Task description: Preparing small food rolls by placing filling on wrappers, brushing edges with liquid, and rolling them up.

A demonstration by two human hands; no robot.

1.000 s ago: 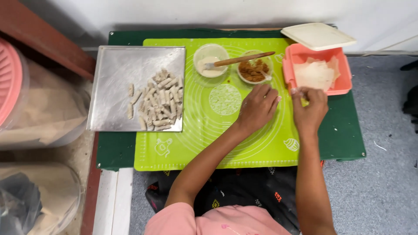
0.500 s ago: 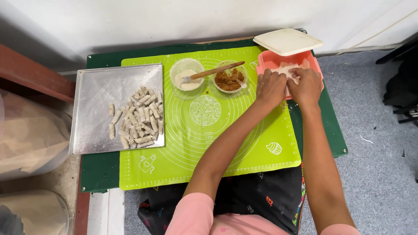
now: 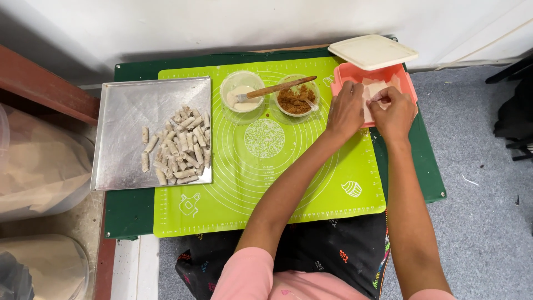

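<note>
green mat on green table | grey floor | both grips pinching wrappers

A home food-preparation spot: a low green worktop with a lime silicone pastry mat, a metal baking tray of rolled pastries centre left, and two filling bowls.

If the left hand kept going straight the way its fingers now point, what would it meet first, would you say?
The left hand points up and right into the pink container, so it would probably meet the pale wrapper sheets there first; its fingertips already seem to be on them.
</note>
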